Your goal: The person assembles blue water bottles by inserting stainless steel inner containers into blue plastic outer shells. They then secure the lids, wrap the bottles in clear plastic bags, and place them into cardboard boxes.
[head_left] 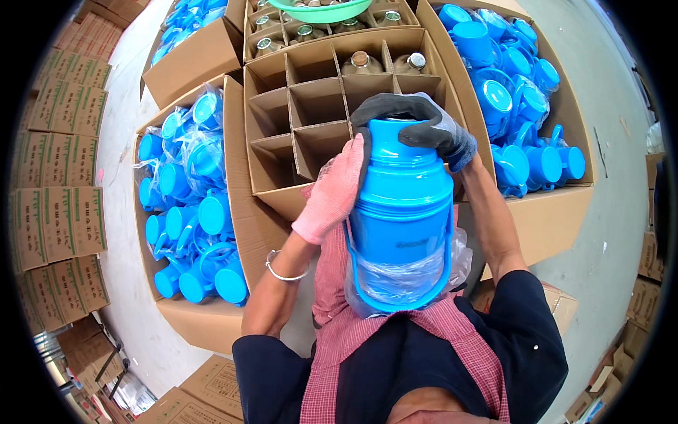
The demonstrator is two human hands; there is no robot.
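The left hand, fingers grasping the side of the blue flask, and the right hand, fingers clasped around its top, hold it between the apron and the divided carton.

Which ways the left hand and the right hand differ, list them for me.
Colour: the left hand wears a pink-backed glove, the right hand a grey glove with black-looking fingers.
Placement: the left hand lies along the upper side of the blue flask; the right hand curves over its top.
Wrist: the left has a pale bracelet; none shows on the right.
Shared: both are gloved and on the flask.
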